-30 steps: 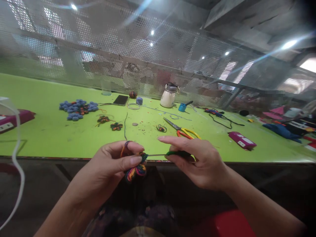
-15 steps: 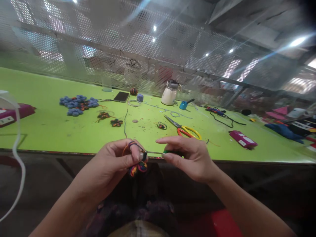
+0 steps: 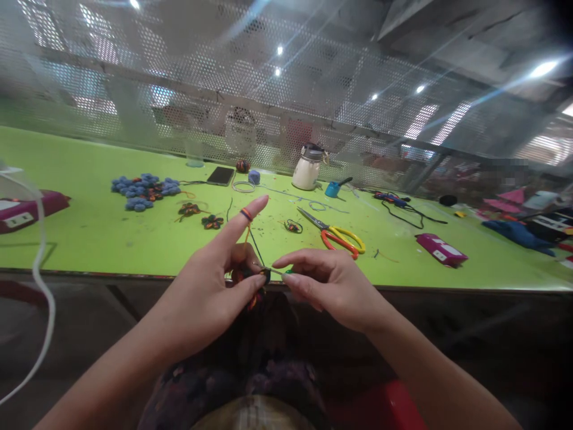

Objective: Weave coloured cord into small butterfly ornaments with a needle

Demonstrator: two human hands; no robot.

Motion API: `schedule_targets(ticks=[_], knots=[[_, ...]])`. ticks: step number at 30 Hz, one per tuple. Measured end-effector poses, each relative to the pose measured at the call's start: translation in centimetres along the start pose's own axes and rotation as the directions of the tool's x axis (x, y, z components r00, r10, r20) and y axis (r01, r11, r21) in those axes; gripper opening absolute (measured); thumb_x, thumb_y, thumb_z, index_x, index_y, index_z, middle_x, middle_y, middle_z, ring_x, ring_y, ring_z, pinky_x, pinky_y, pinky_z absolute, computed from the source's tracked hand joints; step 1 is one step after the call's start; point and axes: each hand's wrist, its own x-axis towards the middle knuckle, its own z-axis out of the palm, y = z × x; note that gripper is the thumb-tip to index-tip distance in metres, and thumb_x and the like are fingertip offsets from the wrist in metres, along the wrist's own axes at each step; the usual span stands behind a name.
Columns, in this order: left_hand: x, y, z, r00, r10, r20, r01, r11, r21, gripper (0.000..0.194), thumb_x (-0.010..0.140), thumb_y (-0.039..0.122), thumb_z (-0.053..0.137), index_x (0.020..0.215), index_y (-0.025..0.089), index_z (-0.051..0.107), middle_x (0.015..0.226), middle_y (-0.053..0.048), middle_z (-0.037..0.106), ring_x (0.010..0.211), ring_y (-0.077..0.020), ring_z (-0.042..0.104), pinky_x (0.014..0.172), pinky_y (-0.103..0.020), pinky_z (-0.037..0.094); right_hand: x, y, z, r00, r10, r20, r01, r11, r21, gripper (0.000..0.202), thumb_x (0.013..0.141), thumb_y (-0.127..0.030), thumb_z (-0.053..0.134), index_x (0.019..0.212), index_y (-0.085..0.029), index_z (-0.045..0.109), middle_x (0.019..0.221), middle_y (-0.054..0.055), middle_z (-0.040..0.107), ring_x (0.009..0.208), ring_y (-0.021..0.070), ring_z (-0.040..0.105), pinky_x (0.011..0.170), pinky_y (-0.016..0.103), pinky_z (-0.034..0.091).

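Note:
My left hand pinches a small multicoloured crochet piece between thumb and fingers, just off the table's front edge. Its index finger points up and away, with yarn wrapped around it. Two strands, one orange and one dark, run taut from that finger down to the piece. In my right hand is a crochet hook with a green handle, mostly hidden by the fingers. The hook's thin metal shaft reaches to the top of the crochet piece, where its tip is too small to make out.
On the green table lie scissors, blue crochet flowers, a dark flower, a phone and a purple box. A white jug stands farther back. A white cable hangs at the left.
My left index finger has lifted up and away, drawing the yarn strands taut. My right hand has moved left, bringing the hook closer to the crochet piece.

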Motion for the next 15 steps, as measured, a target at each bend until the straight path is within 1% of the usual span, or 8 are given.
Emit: schedule_targets(ticks=[2, 4, 6, 8, 9, 10, 12, 15], knots=[[-0.2, 0.2, 0.3, 0.997, 0.079, -0.016, -0.075, 0.985, 0.154, 0.078, 0.08, 0.019, 0.063, 0.148, 0.039, 0.029, 0.066, 0.004, 0.061, 0.056, -0.0138, 0.056, 0.054, -0.021, 0.045, 0.3, 0.3, 0.3, 0.998, 0.065, 0.004, -0.066, 0.99, 0.121, 0.022, 0.081, -0.026, 0.066, 0.097, -0.012, 0.069, 0.052, -0.005, 0.052, 0.038, 0.0031, 0.036, 0.036, 0.016, 0.025], [-0.4, 0.1, 0.9, 0.989, 0.131, -0.063, -0.114, 0.967, 0.228, 0.074, 0.081, 0.018, 0.063, 0.147, 0.035, 0.033, 0.068, 0.003, 0.063, 0.059, -0.0137, 0.056, 0.058, -0.021, 0.045, 0.6, 0.7, 0.8, 0.994, 0.113, -0.005, -0.108, 0.955, 0.277, 0.024, 0.077, -0.031, 0.071, 0.093, -0.012, 0.069, 0.051, -0.005, 0.053, 0.037, 0.0032, 0.036, 0.035, 0.016, 0.023], [-0.6, -0.2, 1.8, 0.969, 0.163, -0.185, -0.114, 0.962, 0.249, 0.071, 0.08, 0.017, 0.063, 0.145, 0.033, 0.039, 0.07, 0.002, 0.065, 0.06, -0.0131, 0.056, 0.061, -0.021, 0.045, 0.9, 1.1, 1.7, 0.989, 0.145, -0.033, -0.116, 0.891, 0.438, 0.025, 0.074, -0.032, 0.074, 0.089, -0.014, 0.069, 0.052, -0.005, 0.055, 0.036, 0.0033, 0.037, 0.034, 0.016, 0.021], [-0.7, -0.4, 2.6, 0.925, 0.18, -0.335, -0.098, 0.964, 0.248, 0.066, 0.078, 0.015, 0.066, 0.14, 0.031, 0.047, 0.071, 0.002, 0.066, 0.061, -0.0128, 0.057, 0.065, -0.021, 0.046, 1.1, 1.5, 2.8, 0.984, 0.165, -0.069, -0.096, 0.813, 0.575, 0.024, 0.074, -0.031, 0.075, 0.09, -0.015, 0.068, 0.052, -0.004, 0.056, 0.035, 0.003, 0.037, 0.034, 0.016, 0.02], [-0.7, -0.5, 2.8, 0.906, 0.169, -0.389, -0.089, 0.972, 0.217, 0.066, 0.077, 0.015, 0.067, 0.138, 0.031, 0.048, 0.072, 0.002, 0.066, 0.062, -0.0129, 0.057, 0.067, -0.022, 0.047, 1.2, 1.7, 3.4, 0.982, 0.165, -0.09, -0.072, 0.773, 0.63, 0.024, 0.074, -0.03, 0.075, 0.091, -0.015, 0.068, 0.053, -0.004, 0.056, 0.035, 0.0028, 0.037, 0.035, 0.016, 0.02], [-0.7, -0.6, 2.9, 0.9, 0.139, -0.413, -0.082, 0.985, 0.153, 0.067, 0.076, 0.015, 0.069, 0.138, 0.031, 0.048, 0.073, 0.002, 0.067, 0.063, -0.013, 0.057, 0.067, -0.022, 0.048, 1.2, 1.9, 3.9, 0.981, 0.154, -0.122, -0.032, 0.74, 0.672, 0.022, 0.074, -0.029, 0.075, 0.09, -0.015, 0.068, 0.053, -0.004, 0.057, 0.036, 0.0025, 0.037, 0.035, 0.016, 0.021], [-0.6, -0.6, 2.8, 0.921, 0.04, -0.387, -0.065, 0.997, -0.053, 0.072, 0.075, 0.017, 0.071, 0.14, 0.031, 0.045, 0.073, 0.003, 0.066, 0.062, -0.0128, 0.058, 0.064, -0.022, 0.049, 1.2, 2.2, 4.5, 0.976, 0.107, -0.191, 0.057, 0.717, 0.694, 0.019, 0.075, -0.028, 0.075, 0.089, -0.016, 0.068, 0.054, -0.003, 0.057, 0.037, 0.0028, 0.038, 0.036, 0.016, 0.023], [-0.3, -0.5, 1.8, 0.959, -0.072, -0.274, -0.017, 0.951, -0.308, 0.081, 0.071, 0.018, 0.076, 0.142, 0.033, 0.041, 0.069, 0.005, 0.066, 0.058, -0.0116, 0.057, 0.058, -0.021, 0.049, 1.0, 2.5, 4.3, 0.975, 0.006, -0.221, 0.126, 0.807, 0.577, 0.018, 0.079, -0.029, 0.072, 0.093, -0.018, 0.07, 0.056, -0.003, 0.058, 0.038, 0.004, 0.039, 0.035, 0.016, 0.027]])
